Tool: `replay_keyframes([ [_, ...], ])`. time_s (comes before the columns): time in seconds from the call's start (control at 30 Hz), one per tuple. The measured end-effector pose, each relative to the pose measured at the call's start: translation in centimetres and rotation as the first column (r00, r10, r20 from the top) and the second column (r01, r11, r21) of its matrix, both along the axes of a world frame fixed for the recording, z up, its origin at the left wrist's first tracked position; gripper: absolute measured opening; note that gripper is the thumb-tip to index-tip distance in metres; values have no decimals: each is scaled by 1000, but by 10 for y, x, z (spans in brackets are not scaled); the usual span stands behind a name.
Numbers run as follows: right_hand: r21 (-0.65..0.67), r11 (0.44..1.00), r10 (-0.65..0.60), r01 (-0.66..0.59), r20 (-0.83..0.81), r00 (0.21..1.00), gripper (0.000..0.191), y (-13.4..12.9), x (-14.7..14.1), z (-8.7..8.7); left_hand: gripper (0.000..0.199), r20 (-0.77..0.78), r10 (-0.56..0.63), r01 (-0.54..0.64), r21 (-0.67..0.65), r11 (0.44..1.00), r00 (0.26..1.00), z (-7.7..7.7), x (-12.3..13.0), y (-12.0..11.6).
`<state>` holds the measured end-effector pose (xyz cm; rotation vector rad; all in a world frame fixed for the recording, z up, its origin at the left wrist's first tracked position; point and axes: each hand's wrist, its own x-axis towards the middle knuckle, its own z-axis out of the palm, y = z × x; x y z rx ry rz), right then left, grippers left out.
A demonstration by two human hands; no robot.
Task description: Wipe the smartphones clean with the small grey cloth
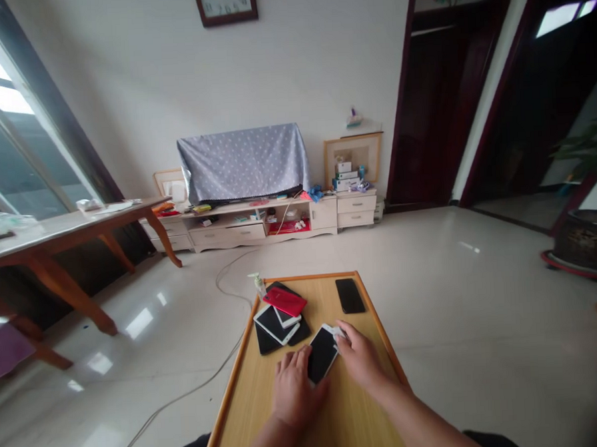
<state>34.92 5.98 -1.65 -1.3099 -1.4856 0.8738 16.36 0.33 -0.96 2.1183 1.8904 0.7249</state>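
A white smartphone (323, 357) with a dark screen lies tilted on the wooden table (258, 412). My left hand (294, 387) steadies it from the left, fingers at its left edge and thumb by its lower end. Between the fingers of my right hand (359, 355) is a small white piece (337, 331), perhaps a wipe, pressed at the phone's upper right edge. Its exact kind is too small to tell. To the left, a red phone (285, 300) tops a loose pile with a white-framed tablet (271, 326) and other dark devices. A black phone (349, 295) lies at the far right.
A pump bottle (258, 284) stands at the table's far left corner. Beyond are a low white cabinet (323, 214) and a cloth-covered screen (245, 163). A cable (206, 378) runs over the floor at left, near a larger table (78, 225). A plant pot (587, 242) stands right.
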Motion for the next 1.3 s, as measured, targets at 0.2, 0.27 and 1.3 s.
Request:
replay_keyframes([
  [0.2, -134, 985, 60, -108, -320, 946, 60, 9, 0, 7, 63, -17, -50, 50, 22, 999, 999, -5, 0, 6],
  [0.27, -133, 989, 16, -58, -295, 955, 60, 12, 3, 4, 64, -14, -63, 63, 31, 997, 998, -6, -1, 6],
  [1.3, -61, 951, 259, -303, 695, 671, 62, -10, -7, 14, 76, -44, 55, -51, 90, 995, 997, -24, -21, 5],
])
